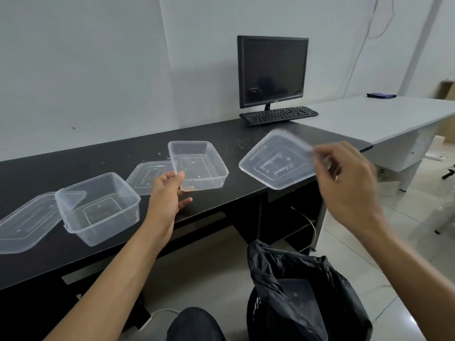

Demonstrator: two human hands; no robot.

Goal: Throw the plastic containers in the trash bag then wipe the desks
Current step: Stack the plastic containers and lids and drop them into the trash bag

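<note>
1. the left hand (170, 193) grips the shallow container (200, 166) by its near left corner, thumb over the rim and fingers curled beneath. the container is at the middle of the black desk (73, 156), close to the front edge. whether it is lifted off the top i cannot tell.
2. the right hand (344, 178) pinches a lid (275, 161) by its right corner between thumb and fingertips. the lid hangs tilted in the air over the front edge of the black desk, towards its right end.
3. the trash bag (283, 267), black, stands open in a basket (256, 306) on the floor in front of the black desk, below the held lid. a clear flat piece shows inside it.
4. a deep container (98, 207) stands upright near the front edge, towards the left end. a second lid (27, 222) lies flat at its left side, partly overlapped by it.
5. a third lid (150, 175) lies flat just behind the left hand, between the two containers.
6. a monitor (272, 72) and keyboard (278, 115) sit at the back right corner, with crumbs (243, 143) scattered in front of them.
7. a grey desk (369, 119) adjoins the right end, with a dark cloth (381, 95) near its far edge.
</note>
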